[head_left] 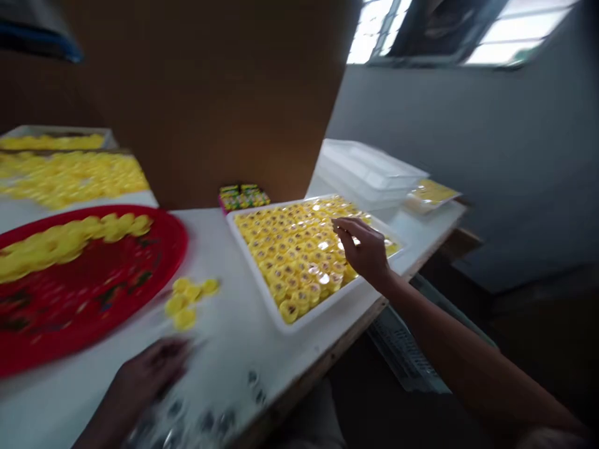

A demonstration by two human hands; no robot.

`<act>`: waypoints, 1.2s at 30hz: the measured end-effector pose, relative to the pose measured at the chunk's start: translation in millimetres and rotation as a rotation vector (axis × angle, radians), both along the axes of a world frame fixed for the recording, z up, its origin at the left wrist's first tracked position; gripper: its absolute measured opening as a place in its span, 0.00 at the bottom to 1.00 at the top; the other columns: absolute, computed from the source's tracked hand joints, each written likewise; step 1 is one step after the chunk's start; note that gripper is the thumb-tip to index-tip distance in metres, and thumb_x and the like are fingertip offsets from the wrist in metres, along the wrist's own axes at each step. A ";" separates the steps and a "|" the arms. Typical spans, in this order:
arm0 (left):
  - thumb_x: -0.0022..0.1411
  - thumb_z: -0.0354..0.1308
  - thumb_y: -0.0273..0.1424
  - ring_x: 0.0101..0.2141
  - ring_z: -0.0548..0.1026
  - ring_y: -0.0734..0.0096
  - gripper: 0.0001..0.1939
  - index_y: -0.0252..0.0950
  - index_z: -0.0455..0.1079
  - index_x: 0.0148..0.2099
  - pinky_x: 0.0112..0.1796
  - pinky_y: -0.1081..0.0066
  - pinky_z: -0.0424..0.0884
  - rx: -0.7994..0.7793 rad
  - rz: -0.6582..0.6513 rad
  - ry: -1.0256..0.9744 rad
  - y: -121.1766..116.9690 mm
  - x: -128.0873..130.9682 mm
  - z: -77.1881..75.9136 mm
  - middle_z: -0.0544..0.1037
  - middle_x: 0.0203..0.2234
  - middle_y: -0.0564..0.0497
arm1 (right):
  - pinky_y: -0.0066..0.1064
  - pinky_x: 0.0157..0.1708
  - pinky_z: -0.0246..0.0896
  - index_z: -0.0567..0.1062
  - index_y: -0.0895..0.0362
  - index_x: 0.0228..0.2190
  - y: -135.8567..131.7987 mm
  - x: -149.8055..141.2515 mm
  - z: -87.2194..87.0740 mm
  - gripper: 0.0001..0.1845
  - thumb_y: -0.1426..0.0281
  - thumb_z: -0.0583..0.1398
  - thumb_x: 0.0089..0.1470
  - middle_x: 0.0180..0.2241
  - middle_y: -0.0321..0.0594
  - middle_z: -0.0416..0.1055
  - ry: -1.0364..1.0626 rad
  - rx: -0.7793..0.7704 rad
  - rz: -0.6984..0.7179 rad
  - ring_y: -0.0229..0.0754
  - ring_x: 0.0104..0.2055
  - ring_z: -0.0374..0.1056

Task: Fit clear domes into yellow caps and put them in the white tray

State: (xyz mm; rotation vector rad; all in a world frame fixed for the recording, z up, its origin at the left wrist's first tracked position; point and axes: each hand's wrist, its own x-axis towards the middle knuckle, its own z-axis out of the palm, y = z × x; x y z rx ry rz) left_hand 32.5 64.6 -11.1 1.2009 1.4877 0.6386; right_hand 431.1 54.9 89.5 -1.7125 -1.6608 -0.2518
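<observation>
My right hand (362,246) is over the right part of a white tray (259,284), its fingers drawn together. Whatever they may pinch is hidden. Rows of small yellow round pieces (290,249) with dark centres fill much of the tray. Low on the left, my left hand (154,368) hovers at or just above the white table, blurred by motion, so its fingers cannot be made out. Between it and the tray lie several loose yellow pieces (185,302). Small dark and shiny round parts (206,421) are scattered near the table's front edge.
A red oval tray (116,312) with a row of yellow pieces stands at left, a spread of more yellow pieces (70,178) behind it. A brown panel (210,106) rises at the back, with small green packets (243,196) before it. Clear plastic trays (369,168) stand back right.
</observation>
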 end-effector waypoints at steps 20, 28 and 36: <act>0.54 0.58 0.41 0.22 0.70 0.69 0.14 0.35 0.72 0.35 0.23 0.73 0.66 0.328 -0.159 -0.108 3.1 -25.2 -4.8 0.73 0.22 0.51 | 0.32 0.41 0.61 0.72 0.60 0.30 -60.0 -222.3 -88.0 0.08 0.78 0.53 0.54 0.35 0.47 0.69 -0.387 -0.645 0.557 0.43 0.40 0.66; 0.56 0.56 0.40 0.31 0.72 0.66 0.16 0.34 0.73 0.42 0.35 0.70 0.69 0.221 -0.225 -0.433 4.3 -18.8 5.4 0.76 0.31 0.48 | 0.28 0.34 0.63 0.72 0.57 0.34 -20.0 -256.6 -89.4 0.11 0.70 0.50 0.58 0.31 0.39 0.71 0.556 -0.541 0.655 0.37 0.33 0.66; 0.54 0.59 0.38 0.27 0.71 0.68 0.12 0.34 0.72 0.35 0.30 0.72 0.67 0.176 -0.154 -0.405 4.5 -18.7 2.7 0.74 0.24 0.51 | 0.26 0.27 0.60 0.69 0.57 0.27 -4.6 -257.8 -100.0 0.10 0.65 0.54 0.55 0.22 0.34 0.66 0.812 -0.581 0.546 0.34 0.25 0.61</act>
